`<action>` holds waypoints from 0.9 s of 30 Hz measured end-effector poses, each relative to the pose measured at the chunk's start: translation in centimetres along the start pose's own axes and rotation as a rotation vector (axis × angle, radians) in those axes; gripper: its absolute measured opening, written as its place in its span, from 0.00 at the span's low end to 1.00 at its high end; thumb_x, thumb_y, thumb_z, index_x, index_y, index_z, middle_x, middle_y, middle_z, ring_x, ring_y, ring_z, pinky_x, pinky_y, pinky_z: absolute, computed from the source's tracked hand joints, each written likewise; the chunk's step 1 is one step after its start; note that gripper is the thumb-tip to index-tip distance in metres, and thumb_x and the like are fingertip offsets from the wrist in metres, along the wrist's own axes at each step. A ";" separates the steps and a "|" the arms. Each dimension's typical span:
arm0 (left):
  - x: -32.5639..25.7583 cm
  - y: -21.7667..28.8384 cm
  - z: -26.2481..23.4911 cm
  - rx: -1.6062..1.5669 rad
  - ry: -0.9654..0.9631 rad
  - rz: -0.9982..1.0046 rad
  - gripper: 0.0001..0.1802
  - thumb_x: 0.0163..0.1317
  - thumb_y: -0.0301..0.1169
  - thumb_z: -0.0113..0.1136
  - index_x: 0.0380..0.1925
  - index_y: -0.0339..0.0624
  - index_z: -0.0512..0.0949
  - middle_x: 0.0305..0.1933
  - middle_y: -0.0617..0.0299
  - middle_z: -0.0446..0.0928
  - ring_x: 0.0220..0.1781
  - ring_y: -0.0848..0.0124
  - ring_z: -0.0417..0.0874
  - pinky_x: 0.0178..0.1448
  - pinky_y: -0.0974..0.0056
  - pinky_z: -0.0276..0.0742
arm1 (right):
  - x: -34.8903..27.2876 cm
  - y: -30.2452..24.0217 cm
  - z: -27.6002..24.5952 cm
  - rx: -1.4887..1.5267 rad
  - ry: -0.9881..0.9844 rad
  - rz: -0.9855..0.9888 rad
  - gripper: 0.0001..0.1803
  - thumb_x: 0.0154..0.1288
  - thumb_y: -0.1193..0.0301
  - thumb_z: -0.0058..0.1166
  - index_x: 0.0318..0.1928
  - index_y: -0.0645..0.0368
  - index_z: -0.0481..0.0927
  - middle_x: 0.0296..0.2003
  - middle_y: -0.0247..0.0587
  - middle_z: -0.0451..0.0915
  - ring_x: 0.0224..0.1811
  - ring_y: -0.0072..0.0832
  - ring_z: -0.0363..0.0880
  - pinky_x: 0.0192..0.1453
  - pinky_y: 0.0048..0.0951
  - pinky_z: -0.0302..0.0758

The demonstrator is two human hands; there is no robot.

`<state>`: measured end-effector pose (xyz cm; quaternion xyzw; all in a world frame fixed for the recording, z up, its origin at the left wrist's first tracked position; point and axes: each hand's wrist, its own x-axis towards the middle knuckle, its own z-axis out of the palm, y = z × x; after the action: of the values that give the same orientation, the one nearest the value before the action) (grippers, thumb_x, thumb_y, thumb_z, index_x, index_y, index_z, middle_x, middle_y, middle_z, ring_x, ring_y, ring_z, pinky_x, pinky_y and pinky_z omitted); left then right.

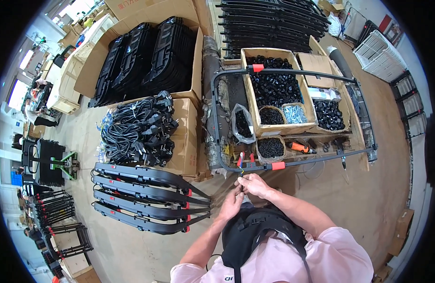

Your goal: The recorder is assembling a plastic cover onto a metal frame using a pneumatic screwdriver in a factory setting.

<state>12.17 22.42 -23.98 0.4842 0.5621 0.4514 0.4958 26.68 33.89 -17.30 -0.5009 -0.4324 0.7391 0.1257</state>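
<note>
Both hands are closed together just in front of the near bar of a black tubular frame [221, 150]. My left hand [232, 203] and my right hand [253, 185] pinch the end of thin wires [242, 173], yellow among them, that hang from the frame's near left corner. Exactly how the fingertips meet on them is hidden. The rounded frame carries red blocks [278, 166] and lies level across the bench, over the parts boxes. Just beyond my hands is a red-handled tool [241, 158], too small to name.
A carton [246, 89] holds black caps, dark screws and silvery screws. An orange power tool [301, 148] lies near the bench edge. To the left are bundled black power cords [137, 127], stacked curved black panels [144, 198] and a large carton [195, 70] of black mouldings.
</note>
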 end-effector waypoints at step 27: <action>1.0 4.5 -0.1 -0.275 -0.101 -0.404 0.20 0.86 0.41 0.45 0.59 0.38 0.79 0.39 0.64 0.83 0.40 0.74 0.81 0.52 0.66 0.79 | 10.3 -7.3 -9.9 0.221 0.431 -0.093 0.14 0.79 0.62 0.56 0.38 0.56 0.88 0.30 0.31 0.84 0.28 0.20 0.76 0.31 0.28 0.69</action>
<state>12.52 23.92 -19.61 0.3116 0.5554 0.3907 0.6646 28.51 49.69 -19.47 -0.6098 -0.3349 0.6513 0.3029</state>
